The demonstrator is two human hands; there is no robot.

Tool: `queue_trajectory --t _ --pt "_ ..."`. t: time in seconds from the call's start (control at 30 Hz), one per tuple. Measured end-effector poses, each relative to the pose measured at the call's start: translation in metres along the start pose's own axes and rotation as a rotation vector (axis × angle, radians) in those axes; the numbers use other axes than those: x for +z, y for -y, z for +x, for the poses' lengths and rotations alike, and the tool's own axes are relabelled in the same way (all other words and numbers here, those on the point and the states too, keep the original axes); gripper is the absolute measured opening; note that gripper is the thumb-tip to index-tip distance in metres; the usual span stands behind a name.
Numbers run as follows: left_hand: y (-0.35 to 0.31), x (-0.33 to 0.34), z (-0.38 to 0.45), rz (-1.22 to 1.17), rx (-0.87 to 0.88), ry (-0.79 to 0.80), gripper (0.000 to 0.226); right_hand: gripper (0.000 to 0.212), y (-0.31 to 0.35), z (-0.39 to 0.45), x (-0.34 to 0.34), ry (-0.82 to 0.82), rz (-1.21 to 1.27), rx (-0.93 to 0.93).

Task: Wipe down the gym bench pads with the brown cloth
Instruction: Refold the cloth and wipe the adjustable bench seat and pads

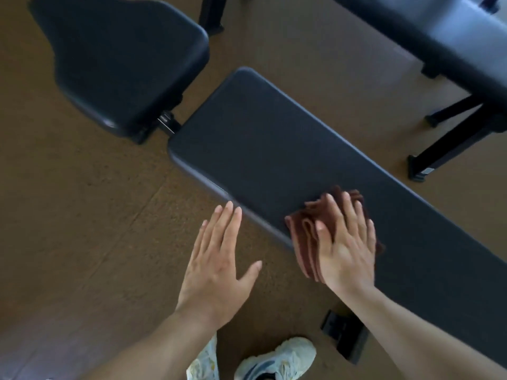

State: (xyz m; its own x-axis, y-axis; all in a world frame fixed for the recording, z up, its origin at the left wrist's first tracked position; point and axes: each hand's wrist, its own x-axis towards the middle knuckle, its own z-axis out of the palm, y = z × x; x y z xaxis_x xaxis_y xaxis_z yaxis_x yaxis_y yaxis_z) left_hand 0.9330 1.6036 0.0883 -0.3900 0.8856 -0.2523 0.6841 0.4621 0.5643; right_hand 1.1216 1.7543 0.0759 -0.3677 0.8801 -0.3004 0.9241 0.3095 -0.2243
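A long dark back pad (288, 149) of a gym bench runs from the middle toward the lower right. Its separate seat pad (120, 64) sits at the upper left, joined by a metal hinge (168, 122). A folded brown cloth (304, 234) lies on the near edge of the long pad. My right hand (347, 242) presses flat on the cloth with straight fingers. My left hand (219, 259) hovers open over the floor just left of the pad's edge, fingers spread, holding nothing.
A second dark bench (439, 37) crosses the upper right, with black legs (450, 144) standing on the brown floor (68, 215). A black bench foot (345, 334) sits below my right forearm. My white shoe (279, 360) shows at the bottom.
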Motion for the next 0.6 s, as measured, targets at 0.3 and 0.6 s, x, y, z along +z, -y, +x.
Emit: queue_trajectory --t 0.3,0.6 --pt "0.039 -0.039 0.011 -0.180 -0.059 -0.079 0.084 0.068 0.113 0.121 -0.006 -0.053 0.127 0.372" --pt "0.033 -0.035 -0.006 -0.141 -0.167 -0.115 0.078 0.060 0.159 0.083 0.020 0.025 -0.114 -0.644"
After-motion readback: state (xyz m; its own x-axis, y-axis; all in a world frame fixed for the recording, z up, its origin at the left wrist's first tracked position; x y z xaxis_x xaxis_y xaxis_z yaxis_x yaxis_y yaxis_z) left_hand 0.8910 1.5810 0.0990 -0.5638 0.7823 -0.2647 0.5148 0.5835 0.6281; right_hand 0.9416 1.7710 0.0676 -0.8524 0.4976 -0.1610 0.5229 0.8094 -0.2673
